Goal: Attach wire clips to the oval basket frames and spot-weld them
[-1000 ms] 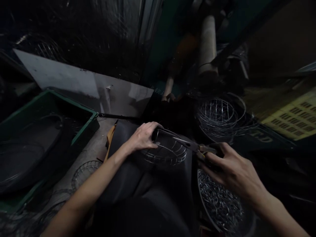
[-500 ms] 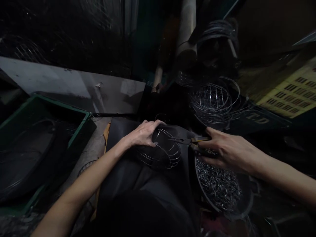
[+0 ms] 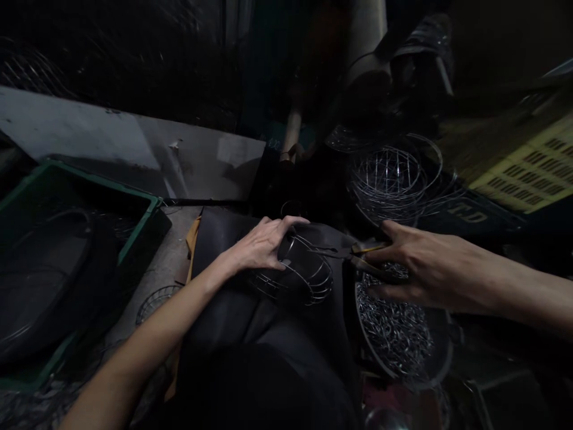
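A round wire frame (image 3: 313, 286) rests on the dark cloth over my lap. My left hand (image 3: 265, 243) is closed on its left side, thumb below and fingers over the upper edge. To the right, my right hand (image 3: 405, 263) grips long-nosed pliers (image 3: 358, 249) by the yellow and dark handles. The pliers' jaws point left, at the upper right wires of the frame; whether they touch is too dark to tell. Below the right hand is a round bowl (image 3: 443, 361) with many small bent metal pieces (image 3: 394, 328).
At the left stands a green crate (image 3: 143, 230) with a dark tub (image 3: 45, 269) in it. Another wire basket (image 3: 156, 298) lies beside my left forearm. Wire baskets (image 3: 389, 173) are piled beyond the bowl, near a yellow crate (image 3: 528, 173). A pale board (image 3: 201, 161) lies ahead.
My right hand has shifted slightly right with the pliers, whose handles appear more spread. The left hand still holds the frame. The whole view has shifted a little.
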A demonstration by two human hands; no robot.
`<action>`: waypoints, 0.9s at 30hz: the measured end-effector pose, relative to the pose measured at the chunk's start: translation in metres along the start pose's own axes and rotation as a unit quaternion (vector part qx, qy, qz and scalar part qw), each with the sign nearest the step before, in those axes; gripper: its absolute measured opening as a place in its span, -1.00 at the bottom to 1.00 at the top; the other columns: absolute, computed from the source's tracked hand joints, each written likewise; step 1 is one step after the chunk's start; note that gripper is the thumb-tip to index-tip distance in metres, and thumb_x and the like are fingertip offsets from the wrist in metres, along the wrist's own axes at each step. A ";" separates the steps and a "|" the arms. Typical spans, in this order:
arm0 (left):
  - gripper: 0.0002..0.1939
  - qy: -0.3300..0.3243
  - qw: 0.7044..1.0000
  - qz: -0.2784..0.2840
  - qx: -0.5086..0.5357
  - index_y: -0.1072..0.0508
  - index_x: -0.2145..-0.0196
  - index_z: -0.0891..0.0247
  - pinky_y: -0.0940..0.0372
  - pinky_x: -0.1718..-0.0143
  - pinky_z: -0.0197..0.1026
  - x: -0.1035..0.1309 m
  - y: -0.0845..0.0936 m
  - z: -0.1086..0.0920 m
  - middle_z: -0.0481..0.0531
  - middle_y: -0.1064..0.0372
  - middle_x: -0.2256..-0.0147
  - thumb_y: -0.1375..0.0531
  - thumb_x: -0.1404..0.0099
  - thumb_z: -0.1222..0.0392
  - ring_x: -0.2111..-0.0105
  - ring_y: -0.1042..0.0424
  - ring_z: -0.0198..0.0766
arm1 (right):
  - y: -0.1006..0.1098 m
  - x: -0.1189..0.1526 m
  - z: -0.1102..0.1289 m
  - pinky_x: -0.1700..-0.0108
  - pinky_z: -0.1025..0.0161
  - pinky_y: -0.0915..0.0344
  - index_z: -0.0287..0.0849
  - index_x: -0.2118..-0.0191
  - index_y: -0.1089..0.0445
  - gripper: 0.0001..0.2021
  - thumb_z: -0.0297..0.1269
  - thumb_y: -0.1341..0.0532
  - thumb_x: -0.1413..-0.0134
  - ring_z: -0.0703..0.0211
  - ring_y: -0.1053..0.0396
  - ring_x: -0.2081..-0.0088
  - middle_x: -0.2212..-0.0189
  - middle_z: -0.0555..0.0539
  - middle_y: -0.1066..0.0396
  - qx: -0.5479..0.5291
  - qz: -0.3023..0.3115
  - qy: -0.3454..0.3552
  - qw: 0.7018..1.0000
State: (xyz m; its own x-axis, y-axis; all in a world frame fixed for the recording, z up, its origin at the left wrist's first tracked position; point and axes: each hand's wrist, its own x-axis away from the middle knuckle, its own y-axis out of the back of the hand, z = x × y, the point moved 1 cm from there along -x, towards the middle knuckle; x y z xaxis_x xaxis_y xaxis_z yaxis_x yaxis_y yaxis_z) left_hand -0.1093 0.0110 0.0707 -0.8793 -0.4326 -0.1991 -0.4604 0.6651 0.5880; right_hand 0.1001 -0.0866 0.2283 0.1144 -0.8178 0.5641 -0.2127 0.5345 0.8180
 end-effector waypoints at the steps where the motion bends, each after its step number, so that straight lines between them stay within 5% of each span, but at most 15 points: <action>1: -0.23 -0.002 1.000 -0.003 0.000 -0.02 -0.13 0.14 -0.13 0.11 -0.07 0.001 -0.001 0.000 0.12 -0.29 0.01 -0.26 0.00 0.12 0.10 -0.35 -0.06 | 0.001 -0.001 0.002 0.27 0.16 -0.34 0.06 0.12 -0.45 -0.64 0.02 -0.20 0.06 0.17 -0.33 0.34 0.32 -0.06 -0.16 -0.009 0.018 0.001 1.000; 11: -0.25 -0.012 0.997 -0.050 -0.052 0.01 -0.16 0.18 -0.14 0.13 -0.08 0.016 -0.001 -0.007 0.10 -0.33 0.07 -0.25 -0.07 0.16 0.16 -0.36 -0.13 | 0.005 0.008 0.025 0.36 0.14 -0.35 0.05 0.06 -0.40 -0.66 -0.13 -0.20 0.02 0.11 -0.36 0.36 0.28 -0.10 -0.20 -0.014 0.089 -0.053 0.994; 27: -0.52 -0.030 0.989 -0.058 -0.132 -0.17 0.01 0.25 -0.10 0.19 -0.15 0.018 -0.007 -0.016 0.06 -0.35 0.19 -0.23 -0.15 0.14 0.23 -0.31 -0.17 | -0.013 0.014 0.022 0.42 0.19 -0.40 0.09 -0.03 -0.32 -0.58 0.00 -0.08 -0.03 0.16 -0.40 0.41 0.19 -0.14 -0.27 -0.021 0.051 -0.046 0.997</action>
State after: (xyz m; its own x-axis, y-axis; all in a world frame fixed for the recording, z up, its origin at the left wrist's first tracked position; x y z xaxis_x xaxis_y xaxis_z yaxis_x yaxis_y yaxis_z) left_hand -0.1201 -0.0108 0.0756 -0.8320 -0.4544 -0.3181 -0.5172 0.4281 0.7411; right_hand 0.0834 -0.1101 0.2230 0.0033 -0.7735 0.6338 -0.1785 0.6231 0.7615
